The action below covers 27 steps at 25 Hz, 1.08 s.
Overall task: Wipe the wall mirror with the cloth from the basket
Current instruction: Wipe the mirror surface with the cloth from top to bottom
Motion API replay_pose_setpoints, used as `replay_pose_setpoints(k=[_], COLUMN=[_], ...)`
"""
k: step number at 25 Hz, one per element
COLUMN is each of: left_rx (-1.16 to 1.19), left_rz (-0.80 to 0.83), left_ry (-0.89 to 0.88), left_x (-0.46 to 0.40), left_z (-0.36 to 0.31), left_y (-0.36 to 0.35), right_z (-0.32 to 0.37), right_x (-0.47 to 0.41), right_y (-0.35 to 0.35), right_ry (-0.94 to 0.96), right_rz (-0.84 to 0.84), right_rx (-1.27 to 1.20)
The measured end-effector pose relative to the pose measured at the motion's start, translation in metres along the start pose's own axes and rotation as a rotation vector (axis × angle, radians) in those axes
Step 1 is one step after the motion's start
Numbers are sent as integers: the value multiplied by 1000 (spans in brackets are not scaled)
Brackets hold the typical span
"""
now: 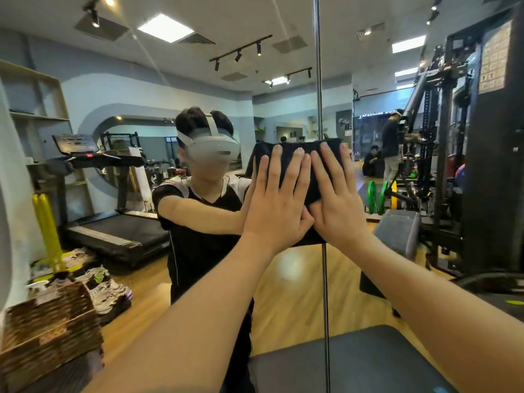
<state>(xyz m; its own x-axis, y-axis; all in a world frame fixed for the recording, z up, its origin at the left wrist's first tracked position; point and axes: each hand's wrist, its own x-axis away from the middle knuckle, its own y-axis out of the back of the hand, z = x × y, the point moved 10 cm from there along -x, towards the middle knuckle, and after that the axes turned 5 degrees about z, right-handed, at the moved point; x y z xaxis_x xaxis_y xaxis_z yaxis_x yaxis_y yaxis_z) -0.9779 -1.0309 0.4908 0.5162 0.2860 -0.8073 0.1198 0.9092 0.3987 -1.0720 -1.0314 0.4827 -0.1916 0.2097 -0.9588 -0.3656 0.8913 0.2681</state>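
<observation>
The wall mirror (283,279) fills the view and shows a person with a headset and a gym room behind. A dark cloth (286,150) is spread flat against the glass at chest height. My left hand (279,199) presses on the cloth's left half with its fingers straight and together. Beside it, thumbs touching, my right hand (337,199) lies flat on the right half. A vertical seam (319,80) between mirror panels runs behind the cloth. The wicker basket (48,330) stands at the lower left.
A dark padded bench (340,361) sits below my arms at the mirror's foot. A black weight machine (487,165) stands at the right. The treadmill, shoes and other people appear only as reflections.
</observation>
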Motion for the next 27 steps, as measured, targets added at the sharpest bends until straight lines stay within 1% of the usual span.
replay_pose_setpoints(k=[6, 12, 16, 20, 27], left_rx=[-38, -66, -72, -88, -131], left_rz=[39, 83, 90, 97, 108], left_ry=[-24, -39, -45, -56, -49], left_x=[48, 75, 102, 131, 191], left_z=[5, 47, 96, 147, 247], left_y=[-14, -8, 6, 21, 45], right_z=[33, 77, 131, 183, 291], right_x=[32, 20, 8, -6, -34], right_y=[-21, -36, -56, -71, -103], right_ry=[-10, -42, -10, -19, 3], right_rz=[37, 32, 37, 17, 13], right_rx=[56, 77, 78, 71, 9])
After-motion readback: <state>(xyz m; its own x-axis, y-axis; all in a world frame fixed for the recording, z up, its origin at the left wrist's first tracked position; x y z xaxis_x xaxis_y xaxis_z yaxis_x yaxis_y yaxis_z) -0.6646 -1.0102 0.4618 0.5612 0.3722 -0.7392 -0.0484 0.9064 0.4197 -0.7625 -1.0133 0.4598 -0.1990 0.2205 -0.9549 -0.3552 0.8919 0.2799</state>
